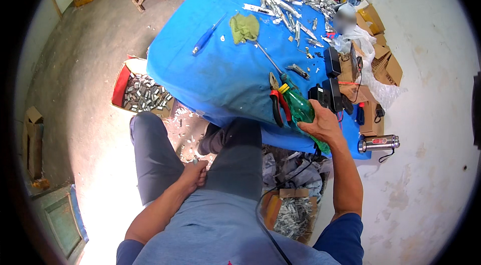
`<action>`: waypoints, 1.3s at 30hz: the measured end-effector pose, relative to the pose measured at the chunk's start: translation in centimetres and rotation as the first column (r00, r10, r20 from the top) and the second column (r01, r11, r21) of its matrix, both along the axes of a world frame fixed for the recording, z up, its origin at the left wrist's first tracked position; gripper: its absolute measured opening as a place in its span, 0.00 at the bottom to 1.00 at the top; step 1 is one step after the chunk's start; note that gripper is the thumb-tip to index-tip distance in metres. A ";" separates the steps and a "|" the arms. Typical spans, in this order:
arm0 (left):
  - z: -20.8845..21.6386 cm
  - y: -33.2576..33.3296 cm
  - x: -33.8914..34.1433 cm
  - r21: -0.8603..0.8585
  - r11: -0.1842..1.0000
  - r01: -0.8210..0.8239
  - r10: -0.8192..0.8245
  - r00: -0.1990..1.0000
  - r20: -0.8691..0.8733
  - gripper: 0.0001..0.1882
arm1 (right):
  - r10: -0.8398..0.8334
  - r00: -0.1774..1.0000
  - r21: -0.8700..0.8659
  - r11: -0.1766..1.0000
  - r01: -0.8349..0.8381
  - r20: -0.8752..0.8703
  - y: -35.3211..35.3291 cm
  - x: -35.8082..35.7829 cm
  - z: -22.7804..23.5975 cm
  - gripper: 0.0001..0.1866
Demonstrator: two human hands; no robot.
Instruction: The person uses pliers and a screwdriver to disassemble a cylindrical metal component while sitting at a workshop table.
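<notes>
My right hand (323,122) contacts a bottle (299,107)—glossy, translucent plastic. Tablecloth (215,77): matt cloth. Flask (383,142): glossy metal.

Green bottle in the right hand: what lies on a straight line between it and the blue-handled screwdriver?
In the head view, the pliers lie between the green bottle and the blue-handled screwdriver, then a stretch of blue cloth.

On my feed, I have the bottle (298,105) in my right hand (322,122) at three o'clock; on the table (215,77), pliers (274,93) at two, screwdriver (204,41) at eleven; box (118,89) at nine.
</notes>
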State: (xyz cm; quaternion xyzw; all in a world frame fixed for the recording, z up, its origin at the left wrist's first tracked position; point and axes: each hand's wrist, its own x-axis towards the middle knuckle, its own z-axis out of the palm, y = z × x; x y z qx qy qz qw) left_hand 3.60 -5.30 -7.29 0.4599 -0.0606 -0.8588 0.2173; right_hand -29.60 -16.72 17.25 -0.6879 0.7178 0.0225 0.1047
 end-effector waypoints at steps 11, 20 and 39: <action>-0.1 -0.1 0.1 -0.010 1.000 0.011 -0.011 1.000 0.011 0.18 | -0.013 1.000 0.028 1.000 0.013 -0.005 -0.3 0.1 0.3 0.30; -0.1 -0.2 0.0 0.006 1.000 0.027 -0.027 0.999 0.029 0.18 | -0.021 1.000 0.028 0.999 0.022 -0.021 0.3 -0.9 0.2 0.32; -0.6 -0.1 0.0 0.010 1.000 0.002 -0.002 1.000 0.011 0.19 | -0.053 0.998 0.038 0.998 0.053 -0.015 0.3 -1.6 -0.1 0.37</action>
